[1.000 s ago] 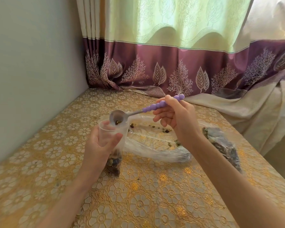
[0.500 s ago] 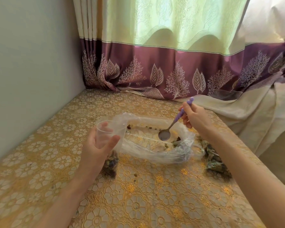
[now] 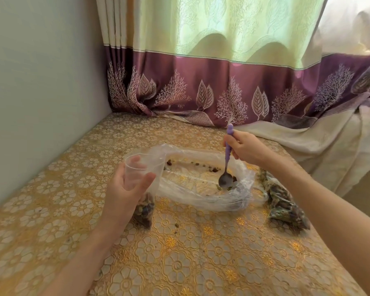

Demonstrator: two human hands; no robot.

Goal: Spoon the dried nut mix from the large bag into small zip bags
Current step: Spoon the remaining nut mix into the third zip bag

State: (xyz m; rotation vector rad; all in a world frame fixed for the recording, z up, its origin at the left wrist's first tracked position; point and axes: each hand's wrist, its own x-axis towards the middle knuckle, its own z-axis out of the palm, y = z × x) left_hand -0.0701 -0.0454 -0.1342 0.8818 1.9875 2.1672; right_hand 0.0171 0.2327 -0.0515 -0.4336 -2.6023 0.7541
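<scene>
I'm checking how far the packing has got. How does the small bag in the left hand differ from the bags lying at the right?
The small bag, upright in the left hand, has its mouth held open and only its bottom filled. The bags at the right lie flat and look full. All are clear and hold nut mix.

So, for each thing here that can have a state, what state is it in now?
Small bag: mouth open, partly filled, gripped by left hand.
Large bag: open, lying on the table, nearly empty.
Spoon: in right hand, bowl down among the nuts in the large bag.
Filled bags: lying on the table, right of the large bag; closure cannot be told.
</scene>
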